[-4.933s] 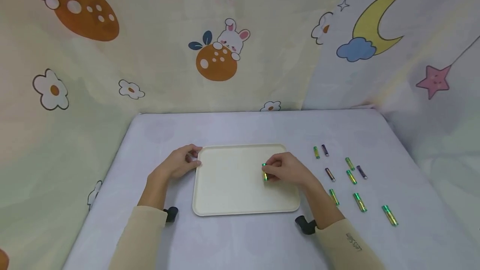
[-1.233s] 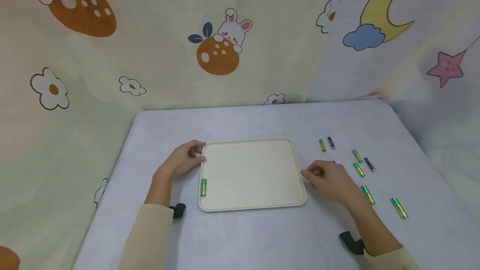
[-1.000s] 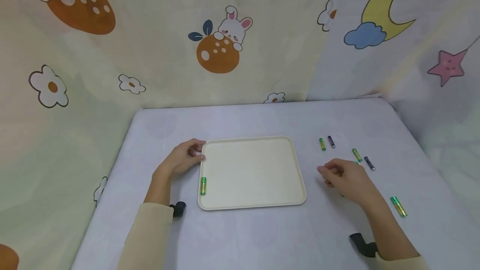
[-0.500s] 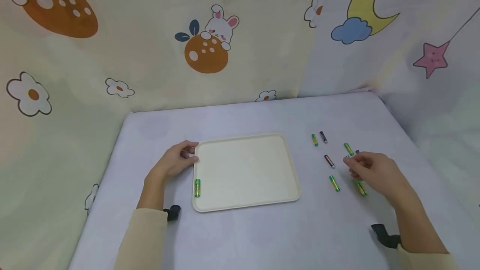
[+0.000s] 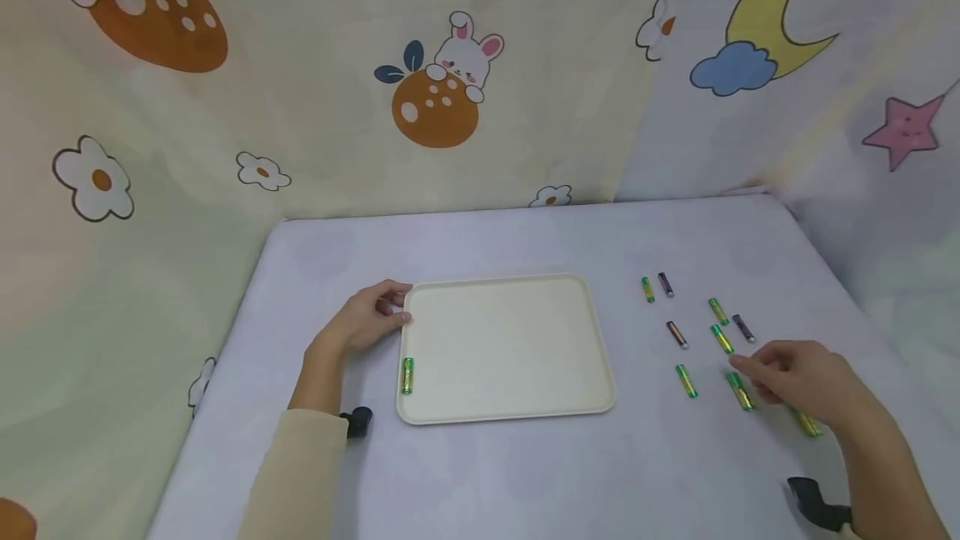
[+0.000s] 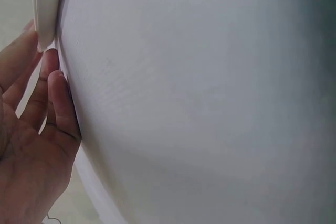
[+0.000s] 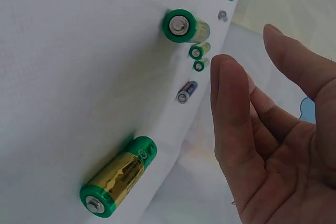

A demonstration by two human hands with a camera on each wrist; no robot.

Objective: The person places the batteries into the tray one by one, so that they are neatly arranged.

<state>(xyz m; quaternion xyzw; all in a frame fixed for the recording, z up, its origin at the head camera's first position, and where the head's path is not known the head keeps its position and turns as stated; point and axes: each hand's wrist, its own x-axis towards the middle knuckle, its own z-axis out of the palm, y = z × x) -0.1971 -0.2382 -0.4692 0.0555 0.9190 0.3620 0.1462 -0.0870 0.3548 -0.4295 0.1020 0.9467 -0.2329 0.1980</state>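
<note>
A cream tray (image 5: pixel 506 348) lies on the table; one green-and-gold battery (image 5: pixel 407 376) lies along its left edge. My left hand (image 5: pixel 360 322) is at the tray's upper left side. Its thumb and index finger touch the rim, while the other fingers bend loosely near the tabletop in the left wrist view. Bent slightly and holding nothing, my right hand (image 5: pixel 806 377) hovers among the batteries on the right. Below it, a thick battery (image 5: pixel 808 425) is partly hidden; the right wrist view shows a battery (image 7: pixel 119 176) lying apart from the fingers. Another thick battery (image 5: pixel 740 391) lies just left of the hand.
Several smaller batteries lie scattered right of the tray, among them a green one (image 5: pixel 686 382), a dark one (image 5: pixel 677 334) and another dark one (image 5: pixel 743 328). A white cloth (image 5: pixel 480 473) covers the table. A patterned curtain (image 5: pixel 315 107) hangs behind it.
The right hand held a battery above the tray; that battery now lies at the tray's left edge. The hand, now holding nothing, has moved right over the loose batteries. The left hand stays at the rim.
</note>
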